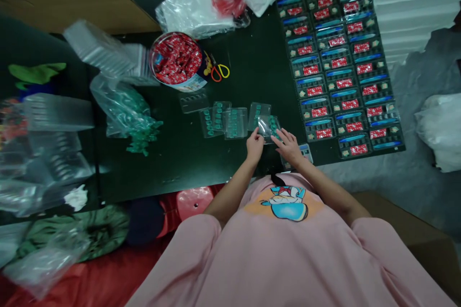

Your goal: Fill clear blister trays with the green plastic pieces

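Note:
A small clear plastic blister pack (266,126) with green pieces inside lies at the table's front edge, its surface shiny with glare. My left hand (255,145) is closed in a pinch at the pack's lower left corner. Stretched fingers of my right hand (288,146) rest on its lower right side, over some of the green pieces; the thumb is not clearly visible. Just behind it lies another pack (255,111) with green pieces. To the left are several similar filled packs (236,123), partly overlapping, and one clear tray (194,103) without green pieces.
Rows of dark trays (338,62) with blue pens and red packets cover the right side. Left of centre stand a tub of red packets (178,60), scissors (219,71) and a bag of green pieces (126,105). Stacked clear trays (57,112) sit far left.

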`<state>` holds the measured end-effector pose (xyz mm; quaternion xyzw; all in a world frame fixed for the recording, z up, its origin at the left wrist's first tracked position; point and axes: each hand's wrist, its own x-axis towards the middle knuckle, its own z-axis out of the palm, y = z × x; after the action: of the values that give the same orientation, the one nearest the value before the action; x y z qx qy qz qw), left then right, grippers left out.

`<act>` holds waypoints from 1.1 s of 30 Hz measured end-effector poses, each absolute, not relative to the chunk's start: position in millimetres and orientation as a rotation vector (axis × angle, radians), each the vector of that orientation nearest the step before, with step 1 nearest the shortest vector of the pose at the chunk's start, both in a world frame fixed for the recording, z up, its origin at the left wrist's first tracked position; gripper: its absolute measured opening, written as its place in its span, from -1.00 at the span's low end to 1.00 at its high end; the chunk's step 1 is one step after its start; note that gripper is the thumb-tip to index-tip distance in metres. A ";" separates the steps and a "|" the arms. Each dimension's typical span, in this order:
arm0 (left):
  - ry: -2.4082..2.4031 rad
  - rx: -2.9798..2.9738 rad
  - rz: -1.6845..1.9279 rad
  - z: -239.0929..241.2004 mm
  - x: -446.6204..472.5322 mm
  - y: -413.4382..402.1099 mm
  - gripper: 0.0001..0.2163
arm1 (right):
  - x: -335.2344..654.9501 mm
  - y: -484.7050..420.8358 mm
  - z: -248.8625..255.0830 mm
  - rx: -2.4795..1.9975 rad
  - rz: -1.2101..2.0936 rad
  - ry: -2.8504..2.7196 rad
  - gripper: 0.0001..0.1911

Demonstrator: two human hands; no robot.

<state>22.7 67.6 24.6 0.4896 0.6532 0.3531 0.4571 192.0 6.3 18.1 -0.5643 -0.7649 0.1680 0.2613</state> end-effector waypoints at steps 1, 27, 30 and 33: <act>1.560 1.171 0.887 28.9 31.2 61.1 -0.49 | 194.0 8.2 19.0 -1.522 0.472 -2.051 -0.50; 1.128 1.553 0.613 85.5 184.3 14.7 -0.61 | 372.0 -59.9 31.2 -1.573 0.629 -1.270 -0.35; 1.279 1.222 0.762 53.7 192.0 23.4 -0.61 | 379.7 -54.3 4.1 -1.589 0.902 -1.101 -0.31; 1.403 1.105 0.808 20.1 202.3 31.0 -0.67 | 387.3 -37.7 -16.4 -1.633 0.955 -1.017 -0.34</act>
<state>202.3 31.0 20.1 0.4683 0.5944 0.3425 0.5569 387.3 -37.7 -16.4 -0.6684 -0.4161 0.3909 0.4768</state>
